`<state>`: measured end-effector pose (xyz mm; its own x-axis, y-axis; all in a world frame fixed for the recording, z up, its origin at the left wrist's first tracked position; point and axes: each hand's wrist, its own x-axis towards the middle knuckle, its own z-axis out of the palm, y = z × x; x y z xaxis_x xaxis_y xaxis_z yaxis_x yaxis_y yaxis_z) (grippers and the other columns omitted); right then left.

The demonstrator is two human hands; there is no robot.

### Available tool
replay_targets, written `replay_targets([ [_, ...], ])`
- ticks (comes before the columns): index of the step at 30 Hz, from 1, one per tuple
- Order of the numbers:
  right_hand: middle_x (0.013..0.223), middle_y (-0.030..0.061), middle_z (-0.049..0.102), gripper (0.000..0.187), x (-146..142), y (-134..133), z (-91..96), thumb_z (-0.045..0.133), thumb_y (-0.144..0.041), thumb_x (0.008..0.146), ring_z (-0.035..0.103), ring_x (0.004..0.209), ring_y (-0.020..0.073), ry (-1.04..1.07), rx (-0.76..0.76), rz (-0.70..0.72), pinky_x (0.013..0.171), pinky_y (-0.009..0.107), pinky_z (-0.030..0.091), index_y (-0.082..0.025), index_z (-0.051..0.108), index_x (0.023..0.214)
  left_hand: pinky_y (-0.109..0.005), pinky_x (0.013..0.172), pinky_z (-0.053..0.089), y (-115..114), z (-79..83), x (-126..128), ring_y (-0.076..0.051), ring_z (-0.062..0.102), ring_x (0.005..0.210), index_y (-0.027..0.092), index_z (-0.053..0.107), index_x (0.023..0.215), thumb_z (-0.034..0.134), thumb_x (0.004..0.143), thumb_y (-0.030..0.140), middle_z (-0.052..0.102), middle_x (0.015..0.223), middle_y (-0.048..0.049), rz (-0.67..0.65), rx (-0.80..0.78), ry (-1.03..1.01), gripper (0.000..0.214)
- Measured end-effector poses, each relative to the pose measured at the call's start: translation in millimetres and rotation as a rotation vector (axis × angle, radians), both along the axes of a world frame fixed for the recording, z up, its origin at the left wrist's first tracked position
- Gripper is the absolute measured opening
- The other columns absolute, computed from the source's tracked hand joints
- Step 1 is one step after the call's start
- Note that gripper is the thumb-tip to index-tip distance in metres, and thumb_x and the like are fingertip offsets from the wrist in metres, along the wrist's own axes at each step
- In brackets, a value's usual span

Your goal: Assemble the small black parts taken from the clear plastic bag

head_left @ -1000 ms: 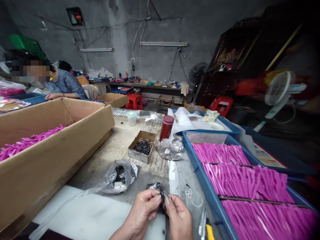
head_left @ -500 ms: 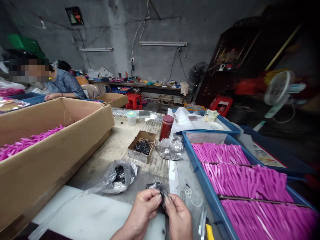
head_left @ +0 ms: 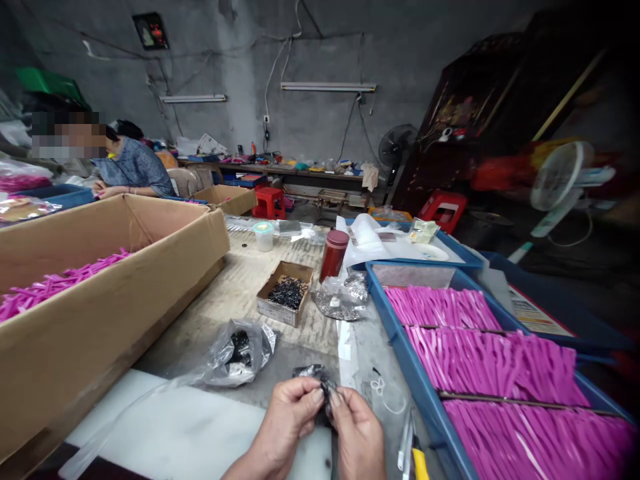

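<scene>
My left hand (head_left: pixel 287 420) and my right hand (head_left: pixel 359 430) meet at the table's near side, both closed, thumbs and fingertips pinching one small black piece (head_left: pixel 326 392). Its exact kind is hidden by the fingers. Just beyond the fingertips lies a shiny dark plastic bag (head_left: pixel 307 371), partly covered by my hands. A white board (head_left: pixel 200 427) reaches under my left forearm. Left of my hands is an open clear plastic bag (head_left: pixel 257 360) with black parts inside. Close to my right hand lie a white cord loop (head_left: pixel 393 402) and a yellow-handled tool (head_left: pixel 419 463).
A blue crate (head_left: pixel 395 340) of pink strips borders the right side; a tall cardboard box (head_left: pixel 125 293) of pink pieces borders the left. Ahead stand a small box (head_left: pixel 279 312) of black parts and a red-brown canister (head_left: pixel 333 257). Another person (head_left: pixel 135 167) sits far left.
My hands keep nearly the same pinch and place. At the far left, the other person's head and hands have shifted slightly to the right.
</scene>
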<state>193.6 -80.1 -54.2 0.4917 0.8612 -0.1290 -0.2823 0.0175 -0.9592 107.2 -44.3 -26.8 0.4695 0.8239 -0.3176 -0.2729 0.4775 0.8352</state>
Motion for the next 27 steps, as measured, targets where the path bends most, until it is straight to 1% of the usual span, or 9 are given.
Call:
replay_targets([
  [2,0.050,-0.0016,0.048,0.022,-0.1,0.0,-0.5,0.056,-0.036,0.061,0.042,0.049,0.0118,-0.003,-0.003,-0.010,0.046,0.021,0.037,-0.015,0.056,0.057,-0.017,0.036,0.010,0.2,-0.6,0.2,-0.002,0.017,0.038,0.011,0.054,0.059,0.062,0.059,0.033,0.029,0.045,0.0074,-0.002,0.017,0.013,0.023],
  [5,0.047,-0.0027,0.046,0.022,-2.8,0.0,1.3,0.057,-0.036,0.060,0.040,0.047,0.0111,-0.013,0.006,-0.071,0.044,0.020,0.035,-0.015,0.055,0.055,-0.017,0.036,0.010,0.3,-2.0,0.6,-0.001,0.016,0.037,0.011,0.053,0.059,0.061,0.060,0.031,0.028,0.045,0.0076,-0.003,0.056,0.032,0.022],
  [7,0.047,-0.0028,0.046,0.022,-4.6,0.0,3.2,0.057,-0.036,0.060,0.040,0.047,0.0110,-0.004,0.012,-0.077,0.044,0.020,0.035,-0.015,0.056,0.054,-0.017,0.035,0.011,0.3,-3.1,0.6,-0.001,0.017,0.037,0.011,0.053,0.058,0.060,0.061,0.031,0.028,0.046,0.0073,-0.001,0.085,0.051,0.022],
  [10,0.048,-0.0030,0.047,0.021,-5.7,0.0,5.5,0.058,-0.035,0.060,0.040,0.046,0.0102,0.042,0.017,-0.059,0.044,0.020,0.034,-0.015,0.056,0.054,-0.017,0.036,0.016,0.4,-4.4,0.0,-0.001,0.023,0.038,0.011,0.055,0.055,0.059,0.061,0.031,0.033,0.052,0.0052,0.028,0.181,0.092,0.022],
  [14,0.044,-0.0054,0.041,0.021,-5.1,-0.1,6.0,0.059,-0.034,0.060,0.035,0.042,0.0082,0.138,0.024,-0.012,0.041,0.019,0.031,-0.016,0.054,0.052,-0.017,0.039,0.024,0.3,-6.2,-1.4,-0.004,0.030,0.043,0.011,0.057,0.054,0.056,0.065,0.028,0.039,0.057,0.0027,0.052,0.319,0.148,0.020],
  [18,0.044,-0.0058,0.039,0.022,-3.4,-0.2,3.6,0.058,-0.035,0.061,0.033,0.041,0.0078,0.167,0.027,0.013,0.039,0.018,0.030,-0.016,0.053,0.053,-0.017,0.045,0.031,0.2,-7.1,-2.8,-0.008,0.038,0.051,0.012,0.058,0.055,0.056,0.065,0.027,0.040,0.058,0.0012,0.073,0.403,0.178,0.018],
  [22,0.045,-0.0055,0.040,0.022,-2.2,0.0,1.6,0.059,-0.034,0.060,0.034,0.042,0.0074,0.184,0.043,0.028,0.039,0.018,0.030,-0.014,0.054,0.053,-0.019,0.052,0.036,0.3,-5.2,-3.9,-0.010,0.043,0.057,0.012,0.059,0.057,0.054,0.067,0.024,0.045,0.060,-0.0005,0.081,0.507,0.215,0.017],
  [24,0.045,-0.0059,0.040,0.022,-2.6,0.2,2.0,0.060,-0.033,0.060,0.033,0.042,0.0068,0.228,0.045,0.038,0.039,0.017,0.030,-0.014,0.053,0.054,-0.019,0.055,0.037,0.3,-4.4,-3.9,-0.011,0.044,0.059,0.013,0.059,0.056,0.054,0.067,0.023,0.046,0.060,-0.0008,0.099,0.547,0.228,0.016],
  [27,0.044,-0.0066,0.039,0.021,-3.9,0.8,2.5,0.061,-0.032,0.059,0.031,0.041,0.0058,0.318,0.039,0.061,0.038,0.016,0.028,-0.014,0.052,0.053,-0.019,0.055,0.038,-0.2,-5.2,-3.5,-0.011,0.045,0.060,0.013,0.059,0.058,0.053,0.068,0.022,0.047,0.061,-0.0009,0.115,0.560,0.222,0.015],
])
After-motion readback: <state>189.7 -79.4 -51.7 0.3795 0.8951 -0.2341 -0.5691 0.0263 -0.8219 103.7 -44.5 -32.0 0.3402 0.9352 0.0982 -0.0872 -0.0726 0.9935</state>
